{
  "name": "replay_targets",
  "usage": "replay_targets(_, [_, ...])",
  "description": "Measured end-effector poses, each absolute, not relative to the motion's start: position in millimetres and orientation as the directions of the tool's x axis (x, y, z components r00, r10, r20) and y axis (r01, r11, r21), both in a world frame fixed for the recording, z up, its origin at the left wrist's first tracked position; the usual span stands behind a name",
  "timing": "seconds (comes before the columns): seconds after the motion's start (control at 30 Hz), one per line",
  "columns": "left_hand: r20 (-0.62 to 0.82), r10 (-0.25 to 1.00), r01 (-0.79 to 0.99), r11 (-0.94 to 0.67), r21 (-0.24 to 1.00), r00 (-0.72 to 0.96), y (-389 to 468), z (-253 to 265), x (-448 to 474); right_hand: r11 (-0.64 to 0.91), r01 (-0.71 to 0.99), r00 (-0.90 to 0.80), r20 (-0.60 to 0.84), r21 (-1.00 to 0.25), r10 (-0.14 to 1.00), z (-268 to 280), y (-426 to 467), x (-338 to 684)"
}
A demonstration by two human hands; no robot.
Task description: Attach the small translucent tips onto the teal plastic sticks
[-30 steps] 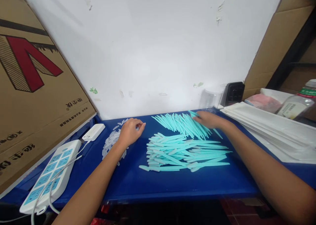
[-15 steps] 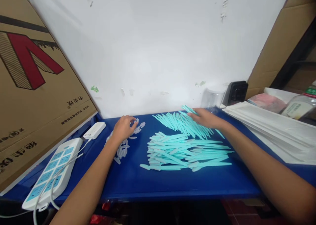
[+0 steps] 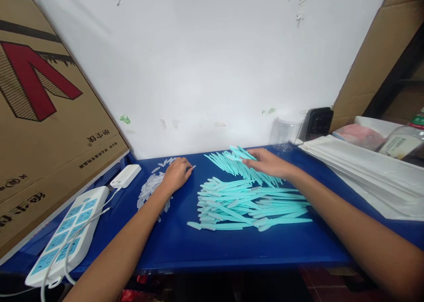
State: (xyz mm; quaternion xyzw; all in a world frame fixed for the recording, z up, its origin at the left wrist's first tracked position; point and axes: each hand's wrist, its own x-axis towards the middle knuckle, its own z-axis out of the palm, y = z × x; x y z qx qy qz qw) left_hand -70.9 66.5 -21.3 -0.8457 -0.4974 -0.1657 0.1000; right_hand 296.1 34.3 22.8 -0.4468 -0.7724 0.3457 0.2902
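My left hand [image 3: 178,174] is closed in a pinch on a small clear plastic cap [image 3: 194,166], whose tip shows past the thumb. Beneath and beside that hand lies a heap of similar translucent caps [image 3: 150,187]. My right hand [image 3: 268,164] is wrapped around a few turquoise eyebrow razors [image 3: 240,153], their ends pointing up and left. Under it, a fanned pile of turquoise razors [image 3: 225,164] lies near the wall. Nearer to me is a second pile of razors [image 3: 228,205], with pale capped-looking ends mostly to the left.
On the left stand a white power strip [image 3: 71,231] with cables, a white adapter [image 3: 126,176] and a big cardboard box [image 3: 59,130]. A clear plastic jar [image 3: 287,134] sits by the wall. White flat sheets or bags [image 3: 367,174] and a bottle [image 3: 404,141] lie right.
My left hand has shifted right across the caps and now pinches one. My right hand has moved slightly left with its razors, which now point more to the left.
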Motion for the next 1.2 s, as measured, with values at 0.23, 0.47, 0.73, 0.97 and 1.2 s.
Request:
replay_targets(0.23, [0.397, 0.809, 0.850, -0.513, 0.118, 0.434, 62, -22, -64, 0.396, 0.359, -0.479, 0.198, -0.845, 0.856, 24, 32, 292])
replay_targets(0.47, [0.379, 0.860, 0.575, -0.511, 0.639, 0.342, 43, -11, -37, 0.427, 0.332, -0.458, 0.252, -0.841, 0.853, 20, 35, 290])
replay_targets(0.73, [0.334, 0.877, 0.436, -0.466, 0.770, 0.346, 28, -6, -25, 0.432, 0.390, -0.493, 0.212, -0.813, 0.844, 23, 29, 287])
replay_targets(0.97, [0.324, 0.890, 0.415, -0.439, 0.797, 0.321, 24, -5, -20, 0.425, 0.404, -0.521, 0.178, -0.810, 0.835, 21, 29, 285])
replay_targets(1.2, [0.300, 0.898, 0.371, -0.411, 0.833, 0.321, 16, -5, -12, 0.427, 0.401, -0.516, 0.185, -0.811, 0.836, 20, 22, 276])
